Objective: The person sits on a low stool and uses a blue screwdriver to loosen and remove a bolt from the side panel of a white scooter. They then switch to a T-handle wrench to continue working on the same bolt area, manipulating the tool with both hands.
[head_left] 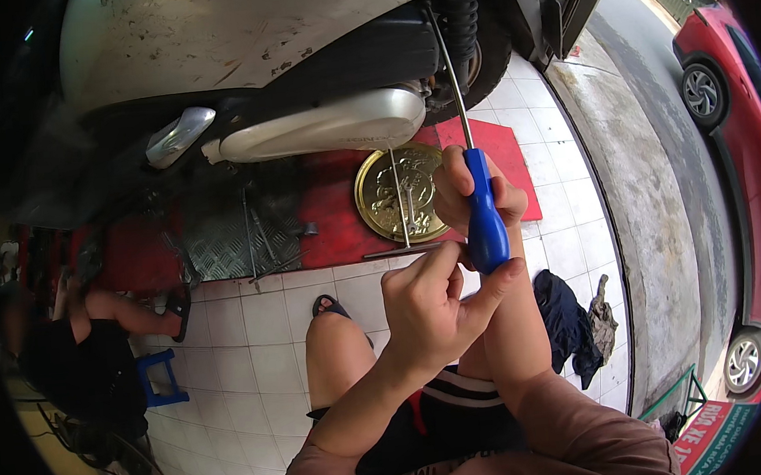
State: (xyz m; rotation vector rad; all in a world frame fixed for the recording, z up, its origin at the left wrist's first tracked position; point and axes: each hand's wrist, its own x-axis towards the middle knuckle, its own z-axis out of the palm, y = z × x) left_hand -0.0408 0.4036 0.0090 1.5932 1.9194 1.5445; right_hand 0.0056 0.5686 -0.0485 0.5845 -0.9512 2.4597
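Note:
My right hand [481, 193] is wrapped round the blue handle of a long screwdriver [486, 217]. Its shaft runs up beside the black shock absorber [461, 24] of a scooter [320, 127]; whether the tip touches anything I cannot tell. Below it, my left hand [429, 300] has its fingers curled on the crossbar end of a T-handle wrench [401, 205]. The left thumb reaches to the butt of the screwdriver handle. The wrench's shaft points up to the lower edge of the scooter's silver side cover. Behind the wrench lies a round golden tray [370, 212] with small metal parts.
The scooter stands over a red platform [329, 197] with a dark tread plate [213, 240] and several tools. At left, another person [80, 364] sits near a blue stool [161, 378]. Dark cloths [572, 321] lie on the tiles at right. A red car [751, 167] is outside.

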